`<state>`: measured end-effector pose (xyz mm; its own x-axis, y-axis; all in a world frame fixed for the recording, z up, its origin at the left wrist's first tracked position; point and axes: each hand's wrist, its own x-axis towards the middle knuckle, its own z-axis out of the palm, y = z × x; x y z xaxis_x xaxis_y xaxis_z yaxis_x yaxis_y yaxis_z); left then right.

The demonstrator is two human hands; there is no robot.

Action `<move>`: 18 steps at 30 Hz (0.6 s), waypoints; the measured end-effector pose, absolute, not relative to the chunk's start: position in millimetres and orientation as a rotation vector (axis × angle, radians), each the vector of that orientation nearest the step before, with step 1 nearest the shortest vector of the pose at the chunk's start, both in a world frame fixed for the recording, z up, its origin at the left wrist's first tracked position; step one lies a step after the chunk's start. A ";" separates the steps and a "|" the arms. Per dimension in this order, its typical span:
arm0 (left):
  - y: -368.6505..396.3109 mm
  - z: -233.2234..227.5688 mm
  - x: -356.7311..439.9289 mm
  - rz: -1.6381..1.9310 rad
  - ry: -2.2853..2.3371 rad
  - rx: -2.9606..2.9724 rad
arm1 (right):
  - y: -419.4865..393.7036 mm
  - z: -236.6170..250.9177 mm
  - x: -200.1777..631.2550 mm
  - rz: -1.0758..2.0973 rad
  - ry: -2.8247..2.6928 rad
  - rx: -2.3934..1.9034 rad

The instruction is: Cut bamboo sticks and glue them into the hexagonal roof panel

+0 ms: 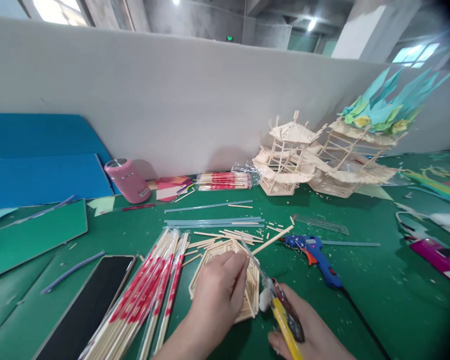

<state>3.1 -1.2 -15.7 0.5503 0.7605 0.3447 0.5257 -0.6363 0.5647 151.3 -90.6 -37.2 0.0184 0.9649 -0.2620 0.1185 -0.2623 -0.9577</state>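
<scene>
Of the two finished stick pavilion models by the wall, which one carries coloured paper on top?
The right-hand model, farther from the hands: teal and yellow paper leaves crown its roof. The left model is bare wood.

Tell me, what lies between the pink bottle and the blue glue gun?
In the head view, clear glue sticks and loose wooden sticks lie on the green mat between the pink bottle and glue gun.

Both hands low, fingers curled

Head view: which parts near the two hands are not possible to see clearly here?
- Stick panel: its middle is covered by the left hand.
- Right hand: cut off by the bottom edge.
- Yellow-handled cutter: its blade tips are too thin and blurred to make out.
- Glue gun: nozzle tip too small to judge.
</scene>
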 end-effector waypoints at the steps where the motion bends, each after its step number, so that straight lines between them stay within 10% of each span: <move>1: -2.1 -16.1 2.8 0.836 1.051 2.442 | -91.0 -33.1 151.1 1.333 -1.175 -1.506; 18: -5.9 -9.8 2.3 0.883 0.981 2.315 | -99.0 -35.6 148.7 1.226 -1.251 -1.583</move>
